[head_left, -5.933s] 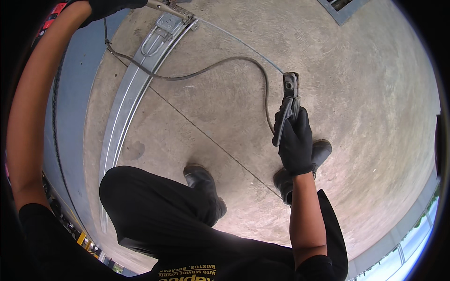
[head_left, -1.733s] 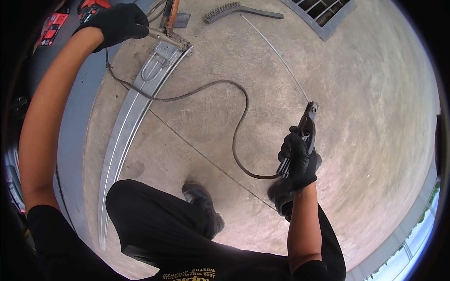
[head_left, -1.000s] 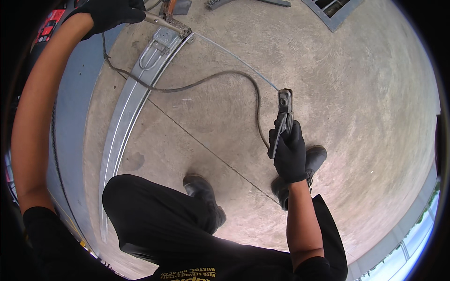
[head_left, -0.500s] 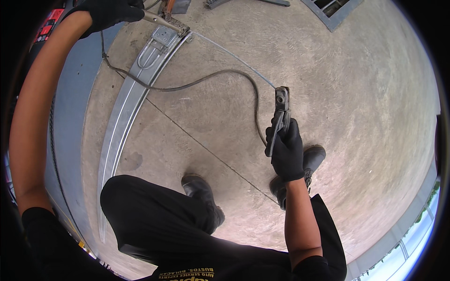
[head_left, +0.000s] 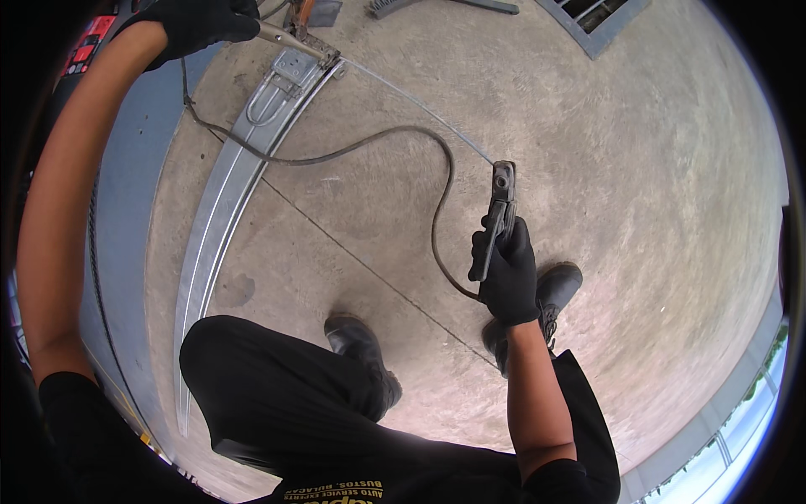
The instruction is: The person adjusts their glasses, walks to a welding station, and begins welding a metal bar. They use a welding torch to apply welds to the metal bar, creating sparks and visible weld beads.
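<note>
My right hand [head_left: 509,273], in a black glove, is closed round the handle of a welding electrode holder [head_left: 503,185]. A thin welding rod [head_left: 420,107] runs from the holder's jaw up and left, and its far tip is at the end of a metal channel [head_left: 218,193]. My left hand [head_left: 201,29], also in a black glove, reaches far forward and is closed on a metal bar [head_left: 285,39] that ends at that same spot. On the channel near this end sits a plate with a bent U-shaped rod [head_left: 269,101]. The glove hides how the bar is gripped.
The dark welding cable [head_left: 353,144] loops across the channel and the concrete floor [head_left: 638,185] to the holder. A brush [head_left: 390,7] lies at the far edge, left of a framed floor grate [head_left: 588,34]. Both my boots [head_left: 357,340] stand nearby.
My right hand has shifted slightly to the left, with the electrode holder a little lower. The cable loop has moved left. My left hand stays nearly still.
</note>
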Action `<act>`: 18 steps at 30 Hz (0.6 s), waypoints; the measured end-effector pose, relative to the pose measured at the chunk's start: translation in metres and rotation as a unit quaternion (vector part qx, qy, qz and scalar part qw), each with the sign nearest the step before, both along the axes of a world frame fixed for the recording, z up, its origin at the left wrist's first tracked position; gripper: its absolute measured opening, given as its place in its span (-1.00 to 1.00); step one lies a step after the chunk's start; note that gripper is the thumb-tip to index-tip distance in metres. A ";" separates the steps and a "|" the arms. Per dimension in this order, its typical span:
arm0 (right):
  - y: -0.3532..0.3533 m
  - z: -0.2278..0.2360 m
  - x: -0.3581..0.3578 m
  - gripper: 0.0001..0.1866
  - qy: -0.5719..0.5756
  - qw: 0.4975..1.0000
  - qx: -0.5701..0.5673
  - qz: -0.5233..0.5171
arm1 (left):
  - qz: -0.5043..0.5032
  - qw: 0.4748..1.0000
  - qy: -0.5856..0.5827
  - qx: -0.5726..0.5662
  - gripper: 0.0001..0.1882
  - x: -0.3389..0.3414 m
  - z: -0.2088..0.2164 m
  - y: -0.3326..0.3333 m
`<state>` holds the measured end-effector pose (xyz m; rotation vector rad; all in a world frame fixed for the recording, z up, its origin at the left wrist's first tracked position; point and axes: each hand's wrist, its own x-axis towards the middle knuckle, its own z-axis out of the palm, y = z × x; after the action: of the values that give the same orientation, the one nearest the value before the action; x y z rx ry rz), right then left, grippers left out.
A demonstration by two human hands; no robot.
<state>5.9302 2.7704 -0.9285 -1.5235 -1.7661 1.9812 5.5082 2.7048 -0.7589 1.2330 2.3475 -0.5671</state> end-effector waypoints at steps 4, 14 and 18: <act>-0.002 0.006 0.013 -0.74 0.030 0.926 0.344 0.152 | -0.003 1.000 -0.002 0.002 -0.51 -0.008 -0.005 -0.004; 0.008 -0.011 0.021 -0.86 0.045 0.997 0.056 0.034 | -0.014 1.000 0.016 -0.005 -0.52 -0.008 -0.005 -0.004; 0.004 -0.015 0.018 -0.85 0.049 0.992 0.100 0.057 | -0.008 1.000 0.005 -0.007 -0.52 -0.005 -0.003 -0.002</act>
<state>5.9487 2.7741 -0.9436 -1.2688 -1.9811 1.8244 5.5037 2.7025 -0.7623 1.2474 2.3393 -0.5949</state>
